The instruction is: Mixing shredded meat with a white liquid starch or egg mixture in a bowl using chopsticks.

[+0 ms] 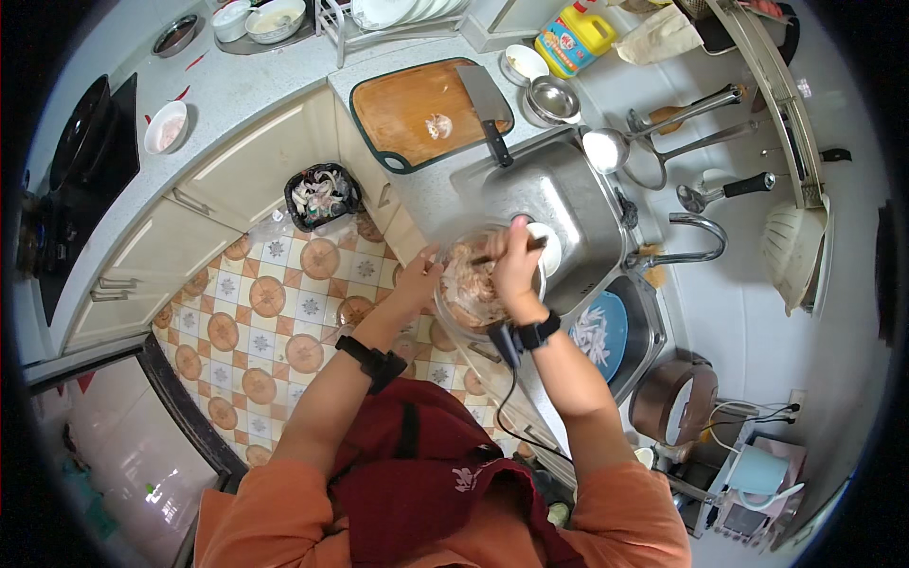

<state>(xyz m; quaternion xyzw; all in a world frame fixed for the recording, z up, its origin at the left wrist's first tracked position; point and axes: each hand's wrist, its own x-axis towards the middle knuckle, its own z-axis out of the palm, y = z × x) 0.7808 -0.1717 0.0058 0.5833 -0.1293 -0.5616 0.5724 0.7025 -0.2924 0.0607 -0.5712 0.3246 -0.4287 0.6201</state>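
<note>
My left hand (420, 275) grips the near-left rim of a see-through bowl (454, 316), held at the front edge of the sink. Inside lies a pale brown mixture (465, 284) that looks like raw sliced meat, blurred by motion. In my right fist (517, 264), over the bowl, is a dark stick-like utensil (538, 243). Its lower end dips toward the meat; whether it is chopsticks or a spoon handle cannot be told. A white bowl (552, 248) in the steel sink (568, 192) is partly hidden behind my right hand.
A cleaver (477, 96) and garlic-like scraps (439, 126) lie on a wooden cutting board (398, 92). Pale strips fill a blue basin (616, 334) in the smaller sink. The faucet (699, 216) juts over the sinks. A lined waste bin (290, 199) stands on the floor.
</note>
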